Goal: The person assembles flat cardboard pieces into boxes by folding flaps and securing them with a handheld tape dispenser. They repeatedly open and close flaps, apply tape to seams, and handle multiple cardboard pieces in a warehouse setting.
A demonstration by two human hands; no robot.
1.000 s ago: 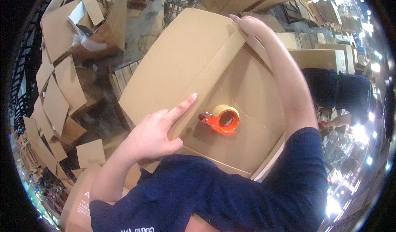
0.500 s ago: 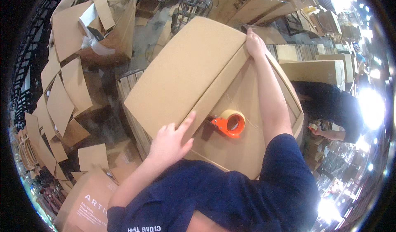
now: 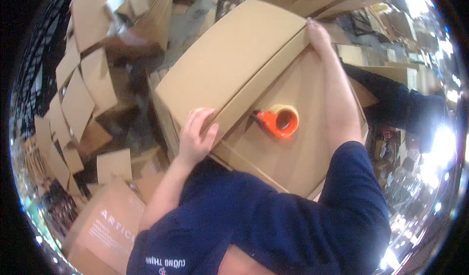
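Touching a brown cardboard box point(image 3: 229, 60) w/ both hands, we have it at upper ctr. of the frame, set on a slant, its broad top & one long narrow side showing. Our left hand point(image 3: 196, 134) is at the box's lower corner, a bit left of ctr.: fingers loosely bent close together at the edge, thumb apart from them, by the narrow side. Can't tell if it's pinching the cardboard or just resting there. Our right hand point(image 3: 320, 34) is up at the box's far corner, upper right of ctr., arm stretched out; fingertips are blurred & partly hidden, so can't tell how tight they are.

Lower right of the box we've got a wider cardboard surface point(image 3: 312, 94). On it, just right of frame ctr., lies an orange tape dispenser point(image 3: 270, 122) w/ a pale yellow tape roll point(image 3: 282, 108), near the narrow side, apart from both hands. Our navy shirt point(image 3: 293, 231) fills bottom ctr.

Bkgd: flat cardboard pcs. point(image 3: 78, 106) at left; a big carton point(image 3: 159, 21) w/ scraps, upper left; a brown carton w/ white print point(image 3: 105, 231), lower left; another person point(image 3: 410, 109) in dark clothes, blurred, far right.
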